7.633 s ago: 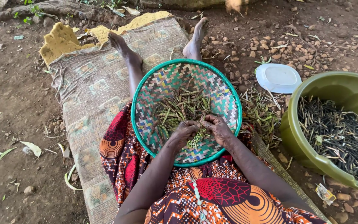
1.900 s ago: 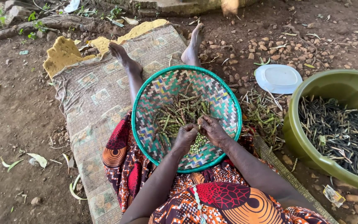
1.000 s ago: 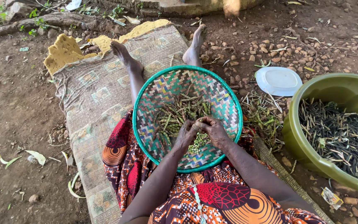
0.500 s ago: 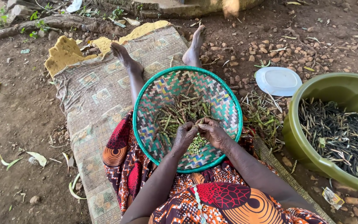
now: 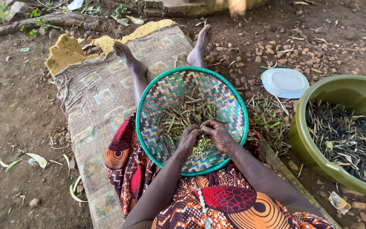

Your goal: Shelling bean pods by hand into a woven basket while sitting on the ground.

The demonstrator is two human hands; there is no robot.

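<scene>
A round woven tray with a green rim (image 5: pixel 149 101) rests on my lap. Green pea pods (image 5: pixel 183 115) lie scattered in its middle, and a small heap of shelled green peas (image 5: pixel 201 146) sits near its front. My left hand (image 5: pixel 188 138) and my right hand (image 5: pixel 217 132) meet just above the peas, fingers pinched together on a pod between them. The pod itself is mostly hidden by my fingers.
A large olive-green basin (image 5: pixel 318 101) of dark pods (image 5: pixel 352 140) stands at my right. A white lid (image 5: pixel 285 82) lies on the dirt beyond a heap of empty pods (image 5: pixel 268 120). I sit on a patterned mat (image 5: pixel 94 101) with legs stretched out.
My hands have stayed over the tray, working together; they shift slightly from pod to pod. The heap of peas below them shows more clearly now.
</scene>
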